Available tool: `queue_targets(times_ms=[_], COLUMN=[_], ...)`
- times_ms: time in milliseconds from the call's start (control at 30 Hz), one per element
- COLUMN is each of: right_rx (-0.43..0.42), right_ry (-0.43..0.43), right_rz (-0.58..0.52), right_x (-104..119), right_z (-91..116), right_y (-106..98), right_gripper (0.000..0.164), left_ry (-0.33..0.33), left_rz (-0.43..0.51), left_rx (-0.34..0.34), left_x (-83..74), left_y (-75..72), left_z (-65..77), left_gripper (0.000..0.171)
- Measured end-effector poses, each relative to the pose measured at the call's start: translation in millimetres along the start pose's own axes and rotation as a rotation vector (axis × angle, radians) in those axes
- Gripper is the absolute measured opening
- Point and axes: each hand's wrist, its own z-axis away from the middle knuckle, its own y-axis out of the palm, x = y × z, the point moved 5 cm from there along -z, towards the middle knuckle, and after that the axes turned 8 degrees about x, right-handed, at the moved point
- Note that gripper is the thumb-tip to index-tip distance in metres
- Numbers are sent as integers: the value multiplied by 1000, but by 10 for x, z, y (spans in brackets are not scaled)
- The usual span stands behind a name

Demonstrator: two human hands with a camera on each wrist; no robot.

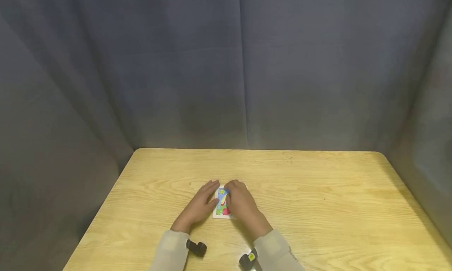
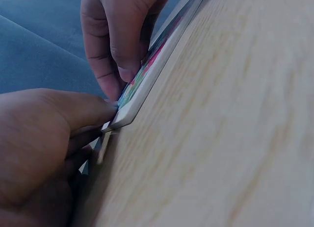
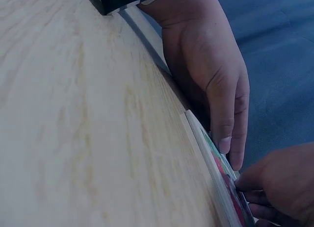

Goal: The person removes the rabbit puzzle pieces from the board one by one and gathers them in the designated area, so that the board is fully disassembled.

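Observation:
A small picture board [image 1: 220,213] with a pale frame and a colourful printed picture lies flat on the table. Along its left side rests my left hand [image 1: 200,205], fingers fairly straight and thumb touching the board's edge. My right hand [image 1: 243,202] covers the right part of the board, its bent fingers pointing down onto the picture. In the left wrist view, the right hand's fingers [image 2: 125,72] touch the picture near the left thumb. Whether the right fingers pinch a loose piece is hidden. The right wrist view shows the board [image 3: 206,143] edge-on between both hands.
The wooden table [image 1: 335,208] stretches around the board on all sides. Grey curtains [image 1: 243,67] hang behind it and at both sides. Black wrist cameras [image 1: 196,248] are strapped at both cuffs, just above the table.

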Motion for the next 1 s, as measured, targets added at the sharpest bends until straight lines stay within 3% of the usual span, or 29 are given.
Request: queue_targets(times_ms=[400,1000], right_rx=[-8,8], right_ry=[-18,7], right_rz=[41,-17], right_x=[96,45], right_z=[-59,-66], right_y=[-16,-28], right_gripper=[22,24], left_ry=[11,21], left_rz=[3,3], left_rx=[4,-12], left_x=[-2,-71], left_y=[-34,-62], left_z=[56,33], left_gripper=[54,54])
